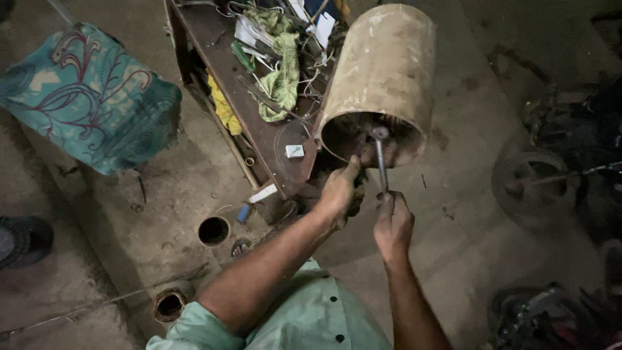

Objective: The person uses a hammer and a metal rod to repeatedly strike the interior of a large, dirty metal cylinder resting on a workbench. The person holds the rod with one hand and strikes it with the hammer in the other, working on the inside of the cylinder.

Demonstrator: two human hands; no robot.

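Upright, wrench point(381, 159) head up in drum point(382, 78) mouth, right hand point(392, 227) fingers clamped on handle, left hand point(338, 194) fingers unclear

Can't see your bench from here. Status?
Right hand grips wrench inside rusty cylinder. Left hand at its open rim. Nothing blocking.

i see rusty workbench point(214, 39) as landmark: green rag point(282, 78) and white papers point(249, 32) atop it, patterned teal cushion point(91, 97) left, wheel point(528, 178) far right.

Dusty concrete floor point(479, 214), dim light (cluttered metal workbench point(223, 61)).
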